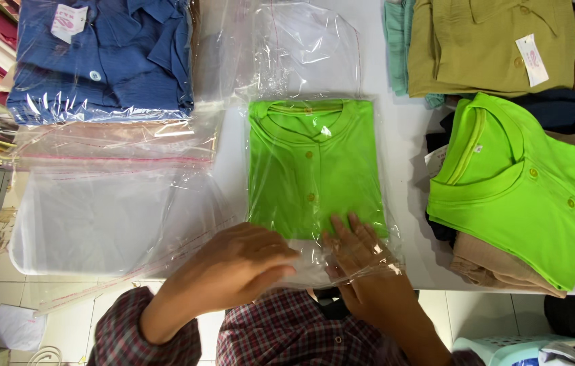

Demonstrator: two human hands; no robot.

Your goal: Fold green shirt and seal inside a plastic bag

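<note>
A folded lime-green shirt (311, 169) lies inside a clear plastic bag (308, 54) on the white table (406, 135). My left hand (233, 268) is curled around the bag's near open end, pinching the loose plastic. My right hand (362, 268) lies flat with fingers spread on the bag's lower right corner, touching the shirt's bottom edge through the plastic.
A stack of empty clear bags (104, 203) lies at the left. Bagged blue shirts (101, 57) sit at the back left. At the right, another lime-green shirt (524, 196) tops a pile of folded clothes; olive shirts (484, 44) lie behind it.
</note>
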